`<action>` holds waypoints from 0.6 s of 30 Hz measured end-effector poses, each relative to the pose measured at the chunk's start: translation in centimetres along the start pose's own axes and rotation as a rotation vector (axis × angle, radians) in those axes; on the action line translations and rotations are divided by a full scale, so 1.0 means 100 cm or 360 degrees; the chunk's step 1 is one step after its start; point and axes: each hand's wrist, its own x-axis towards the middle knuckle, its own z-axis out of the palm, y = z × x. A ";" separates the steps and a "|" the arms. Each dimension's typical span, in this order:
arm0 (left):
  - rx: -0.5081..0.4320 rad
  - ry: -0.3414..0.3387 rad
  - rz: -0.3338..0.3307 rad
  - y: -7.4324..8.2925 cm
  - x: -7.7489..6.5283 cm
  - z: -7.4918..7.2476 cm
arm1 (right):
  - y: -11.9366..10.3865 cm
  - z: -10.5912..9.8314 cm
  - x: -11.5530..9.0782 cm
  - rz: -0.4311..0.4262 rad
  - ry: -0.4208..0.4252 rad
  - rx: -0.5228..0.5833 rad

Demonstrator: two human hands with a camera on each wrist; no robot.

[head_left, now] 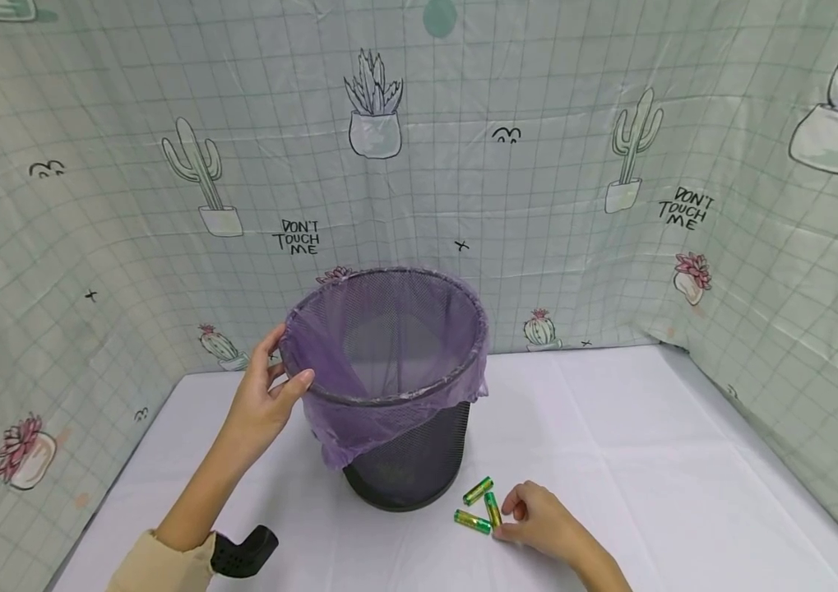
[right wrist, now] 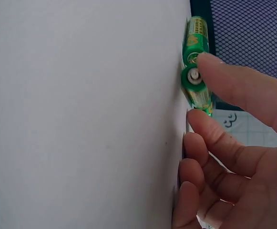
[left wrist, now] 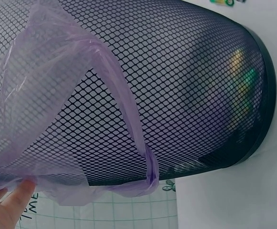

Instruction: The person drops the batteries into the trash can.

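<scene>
A black mesh wastebasket [head_left: 419, 460] lined with a thin purple bag [head_left: 381, 427] stands upright on the white table. My left hand [head_left: 274, 390] grips its rim at the left, thumb over the folded bag edge. Right of the basket's base lie three green-and-gold batteries, including a left one [head_left: 472, 521], an upper one [head_left: 478, 491] and a middle one [head_left: 493, 510]. Beside them is my right hand [head_left: 540, 522]. In the right wrist view its thumb [right wrist: 243, 88] reaches the nearest battery [right wrist: 196, 83], while the index finger stands just below, the two apart.
Through the mesh, the left wrist view shows blurred green and yellow shapes [left wrist: 243, 86] low in the basket. A cactus-print cloth [head_left: 419, 205] hangs behind and along both sides of the white table [head_left: 596, 436]. A black strap piece [head_left: 244, 552] sits at the left sleeve.
</scene>
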 end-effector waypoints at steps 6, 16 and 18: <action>-0.0026 0.0003 0.0004 0.000 0.000 0.000 | -0.001 0.005 0.001 0.0065 0.0101 -0.0041; -0.0030 0.0009 0.0010 0.002 -0.001 0.001 | -0.007 0.007 -0.001 0.0144 0.0178 -0.0054; -0.0030 0.0009 0.0010 0.002 -0.001 0.001 | -0.007 0.007 -0.001 0.0153 0.0181 -0.0048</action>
